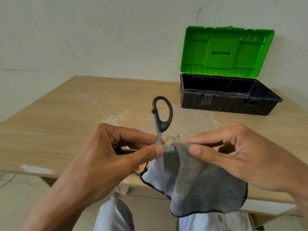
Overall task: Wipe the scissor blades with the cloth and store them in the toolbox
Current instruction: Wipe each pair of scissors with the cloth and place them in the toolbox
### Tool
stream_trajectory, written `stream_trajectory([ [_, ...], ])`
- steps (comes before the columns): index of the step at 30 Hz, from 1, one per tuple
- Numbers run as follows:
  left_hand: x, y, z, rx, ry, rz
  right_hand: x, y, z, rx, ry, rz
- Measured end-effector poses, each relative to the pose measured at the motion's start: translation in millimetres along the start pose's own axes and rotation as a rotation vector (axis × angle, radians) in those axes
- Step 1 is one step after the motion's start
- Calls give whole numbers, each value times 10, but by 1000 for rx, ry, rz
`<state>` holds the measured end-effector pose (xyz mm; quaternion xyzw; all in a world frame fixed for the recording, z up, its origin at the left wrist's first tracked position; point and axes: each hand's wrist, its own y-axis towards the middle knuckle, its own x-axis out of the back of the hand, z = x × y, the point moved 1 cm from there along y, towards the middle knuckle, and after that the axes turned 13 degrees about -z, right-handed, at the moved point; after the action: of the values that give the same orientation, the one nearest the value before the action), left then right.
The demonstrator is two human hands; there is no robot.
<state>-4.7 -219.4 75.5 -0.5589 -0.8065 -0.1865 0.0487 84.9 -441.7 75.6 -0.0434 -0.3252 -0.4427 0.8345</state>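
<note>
Left hand [120,147] pinches scissors [162,126] at pivot; right hand [233,152] pinches cloth [191,180] over blade. Draw cloth toward 3 o'clock, off tip.

We see a matt, fuzzy grey cloth [200,184] over dull metal scissors [162,117] with black plastic handles. The toolbox [225,95] is glossy plastic, the desk [58,124] wood-grain and scuffed.

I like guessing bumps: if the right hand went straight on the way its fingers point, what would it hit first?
Probably the left hand, which grips the scissors just past the cloth that the right hand pinches. Depth is hard to judge.
</note>
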Motion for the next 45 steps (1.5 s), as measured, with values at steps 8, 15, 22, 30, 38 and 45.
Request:
stream_trajectory([
  [8, -98, -3, 69, 33, -47, 20, -145, -7, 25, 32, 80, -174],
  [15, -137, 16, 145, 96, -121, 42, -176, -28, -2, 21, -12, -98],
  [22, -160, 0, 212, 145, -116, 117, -142, -47, -85, -79, 61, -14],
  [30, -181, 9, 212, 212, -148, 171, -194, -21, -108, -62, 122, -41],
  [38, -173, 5, 218, 303, -92, 147, -108, -88, -183, -125, 164, -47],
  [45, -179, 16, 154, 264, 24, 198, -113, -79, -183, -95, 150, -101],
])
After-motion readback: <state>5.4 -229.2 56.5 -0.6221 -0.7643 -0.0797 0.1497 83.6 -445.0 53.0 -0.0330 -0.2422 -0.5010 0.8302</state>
